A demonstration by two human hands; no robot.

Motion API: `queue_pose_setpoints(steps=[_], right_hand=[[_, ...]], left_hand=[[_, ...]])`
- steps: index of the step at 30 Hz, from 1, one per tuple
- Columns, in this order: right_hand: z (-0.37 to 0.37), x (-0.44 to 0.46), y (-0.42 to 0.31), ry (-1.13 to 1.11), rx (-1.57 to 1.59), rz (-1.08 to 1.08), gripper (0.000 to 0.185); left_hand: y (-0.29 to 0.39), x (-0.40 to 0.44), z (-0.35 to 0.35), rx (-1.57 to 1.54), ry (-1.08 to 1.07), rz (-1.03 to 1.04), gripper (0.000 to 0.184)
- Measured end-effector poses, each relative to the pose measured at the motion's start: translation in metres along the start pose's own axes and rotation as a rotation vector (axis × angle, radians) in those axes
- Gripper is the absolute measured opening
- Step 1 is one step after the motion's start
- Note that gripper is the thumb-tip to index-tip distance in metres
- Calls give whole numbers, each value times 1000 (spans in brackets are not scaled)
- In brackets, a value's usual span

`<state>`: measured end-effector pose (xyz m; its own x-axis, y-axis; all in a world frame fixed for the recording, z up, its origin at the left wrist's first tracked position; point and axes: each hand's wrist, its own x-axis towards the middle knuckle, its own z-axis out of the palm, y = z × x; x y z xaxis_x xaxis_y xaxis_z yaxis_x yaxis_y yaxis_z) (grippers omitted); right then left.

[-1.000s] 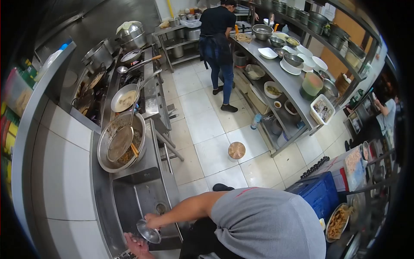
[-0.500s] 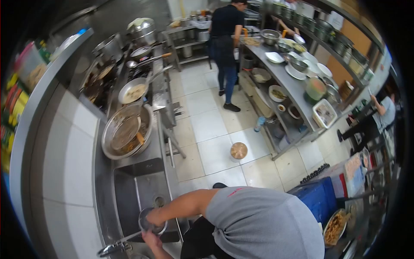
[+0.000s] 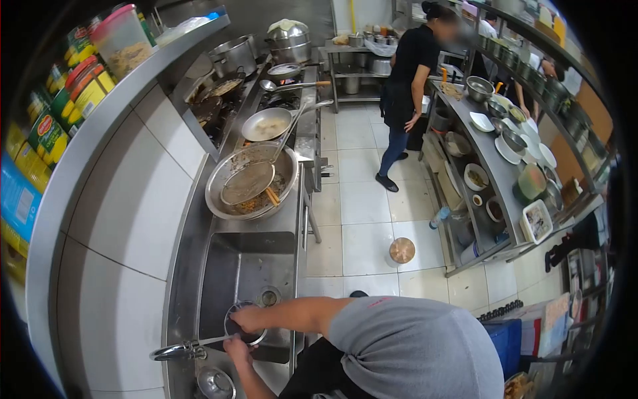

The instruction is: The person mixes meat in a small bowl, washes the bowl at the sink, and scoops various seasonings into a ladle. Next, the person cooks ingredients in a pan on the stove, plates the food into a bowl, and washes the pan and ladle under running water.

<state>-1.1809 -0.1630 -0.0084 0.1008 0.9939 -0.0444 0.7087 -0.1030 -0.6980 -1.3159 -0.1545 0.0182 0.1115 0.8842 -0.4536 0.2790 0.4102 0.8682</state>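
Two hands: right hand [image 3: 247, 319] inside steel bowl [image 3: 256, 337], fingers obscured; left hand [image 3: 236, 348] by rim; openness, grip of both indiscernible. One can [image 3: 49, 135], labelled "Del Monte".

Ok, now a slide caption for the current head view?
One hand in a bowl, the other hand by its rim, over a steel sink in a kitchen.

Passing room over far half of sink [image 3: 229, 266], faucet [image 3: 181, 350] across near part, wide bowl [image 3: 216, 179] beyond
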Motion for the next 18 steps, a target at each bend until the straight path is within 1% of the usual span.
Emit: queue_pose_setpoints(steps=[1, 2, 3, 4, 5, 6, 7, 8, 9, 10, 11, 12, 13, 14, 15, 16, 17, 18], right_hand=[[-2, -2, 0, -408, 24, 22, 28], [-5, -4, 2, -427, 18, 7, 28], [-15, -6, -2, -453, -139, -81, 29], [-27, -5, -4, -467, -302, -176, 32], [-33, -3, -5, -477, -309, -209, 32], [-37, -2, -4, -83, -309, -360, 31], [-38, -2, -7, 312, -283, -500, 30], [-30, 6, 1, 298, -276, -531, 30], [-20, 19, 17, 183, -109, -385, 30], [-13, 26, 24, 73, 53, -231, 30], [-19, 23, 19, 70, 53, -245, 30], [-31, 16, 14, 14, 285, 46, 28], [-33, 17, 18, -39, 511, 342, 25], [-29, 14, 16, -36, 508, 333, 25], [-3, 13, 25, -92, 631, 452, 24], [11, 11, 31, -153, 753, 572, 23], [7, 1, 29, -154, 751, 564, 23], [2, -19, 25, 198, 270, 211, 22]], left_hand=[[2, -1, 2, -8, 14, -2, 18], [3, -2, 4, 115, -46, 158, 19], [2, 0, 0, 245, -98, 319, 20], [-24, 37, -14, 422, -98, 455, 23], [-16, 31, -16, 646, 8, 520, 25], [0, 18, -11, 871, 118, 569, 27], [23, 2, -7, 865, 157, 553, 27], [48, -12, 1, 988, 101, 568, 27], [59, -19, 1, 1112, 37, 584, 28], [49, -4, -7, 1114, 56, 577, 28], [29, 25, -12, 903, 149, 604, 26], [14, 40, -16, 685, 236, 628, 24], [10, 29, -15, 381, 292, 597, 32], [5, 17, -14, -9, 203, 317, 40], [-3, 5, -10, -395, 102, 31, 48], [-24, 8, -4, -419, 88, 33, 52], [-44, 19, 1, -438, 75, 38, 55], [-48, 20, 2, -438, 80, 44, 55]])
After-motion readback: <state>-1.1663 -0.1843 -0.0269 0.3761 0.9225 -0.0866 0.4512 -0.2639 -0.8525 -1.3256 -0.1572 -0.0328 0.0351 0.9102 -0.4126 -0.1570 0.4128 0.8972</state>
